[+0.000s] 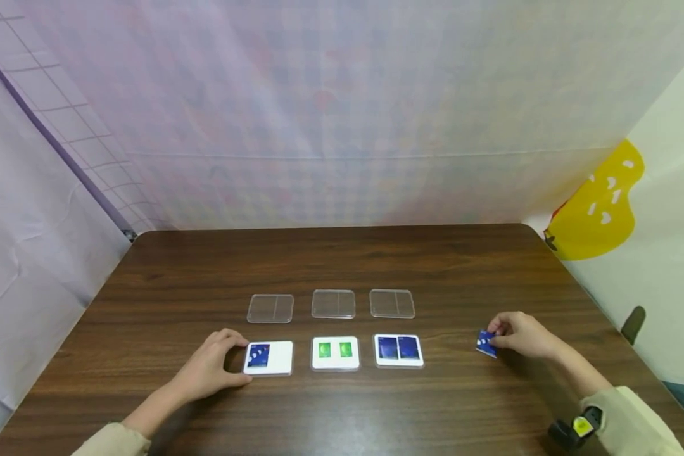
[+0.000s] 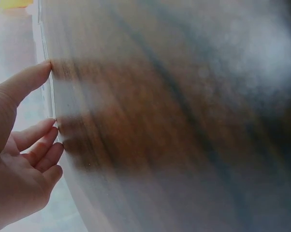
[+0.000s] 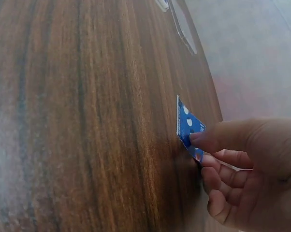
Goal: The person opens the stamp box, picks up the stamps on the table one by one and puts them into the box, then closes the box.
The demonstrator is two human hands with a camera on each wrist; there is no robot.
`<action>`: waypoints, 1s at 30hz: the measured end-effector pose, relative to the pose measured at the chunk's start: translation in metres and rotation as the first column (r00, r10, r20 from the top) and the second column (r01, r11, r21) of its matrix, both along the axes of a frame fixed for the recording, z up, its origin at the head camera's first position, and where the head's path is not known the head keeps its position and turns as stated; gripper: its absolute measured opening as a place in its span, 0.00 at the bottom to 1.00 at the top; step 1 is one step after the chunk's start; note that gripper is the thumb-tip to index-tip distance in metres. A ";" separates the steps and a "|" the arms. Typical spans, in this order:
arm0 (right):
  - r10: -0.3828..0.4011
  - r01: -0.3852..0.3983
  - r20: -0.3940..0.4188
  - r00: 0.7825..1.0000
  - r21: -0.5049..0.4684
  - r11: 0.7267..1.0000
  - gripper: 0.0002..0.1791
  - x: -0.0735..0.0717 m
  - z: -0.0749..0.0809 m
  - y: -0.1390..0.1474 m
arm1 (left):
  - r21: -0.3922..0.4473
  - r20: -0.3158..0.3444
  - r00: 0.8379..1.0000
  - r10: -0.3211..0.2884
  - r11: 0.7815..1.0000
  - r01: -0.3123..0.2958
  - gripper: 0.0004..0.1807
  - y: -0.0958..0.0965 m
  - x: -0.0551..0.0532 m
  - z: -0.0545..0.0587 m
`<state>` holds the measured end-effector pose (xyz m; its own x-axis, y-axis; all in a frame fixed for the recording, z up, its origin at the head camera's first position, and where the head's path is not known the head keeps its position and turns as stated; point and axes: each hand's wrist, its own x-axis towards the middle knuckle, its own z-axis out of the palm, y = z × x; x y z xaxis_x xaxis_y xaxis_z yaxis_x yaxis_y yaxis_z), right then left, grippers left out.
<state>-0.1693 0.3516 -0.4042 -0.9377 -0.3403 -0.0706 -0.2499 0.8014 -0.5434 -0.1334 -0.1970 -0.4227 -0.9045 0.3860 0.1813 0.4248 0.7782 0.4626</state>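
My right hand [image 1: 521, 334] pinches a blue postage stamp [image 3: 190, 124] with white crescent shapes between thumb and fingers, tilted close over the table at the right. At the left, my left hand [image 1: 209, 367] grips a flat clear case with a white insert [image 1: 281, 358] by its near and far left corners. One blue stamp [image 1: 258, 355] lies on the left half of that insert; its right half is bare white. Beside it stand a case with two green stamps [image 1: 335, 363] and another with two dark blue stamps [image 1: 399, 361].
Behind the cases lie three clear lids, the left lid [image 1: 270, 308], middle lid [image 1: 333, 304] and right lid [image 1: 392, 304]. They rest on a brown wood-grain table [image 1: 342, 259]. Pale curtains [image 1: 342, 126] hang past its back edge.
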 end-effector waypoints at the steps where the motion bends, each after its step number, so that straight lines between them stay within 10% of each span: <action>1: -0.006 0.006 -0.002 1.000 -0.010 1.000 0.06 0.000 0.000 -0.001 | 0.000 0.001 1.000 0.000 1.000 0.000 0.28 0.000 0.000 0.000; 11: -0.015 0.034 0.127 0.992 -0.153 0.988 0.05 -0.008 0.013 0.001 | 0.000 -0.003 1.000 -0.003 1.000 0.003 0.28 0.000 0.000 0.000; 30: 0.136 -0.116 0.100 0.986 -0.186 0.976 0.04 -0.014 0.048 -0.039 | 0.005 0.007 1.000 -0.002 1.000 0.002 0.28 0.000 0.000 0.000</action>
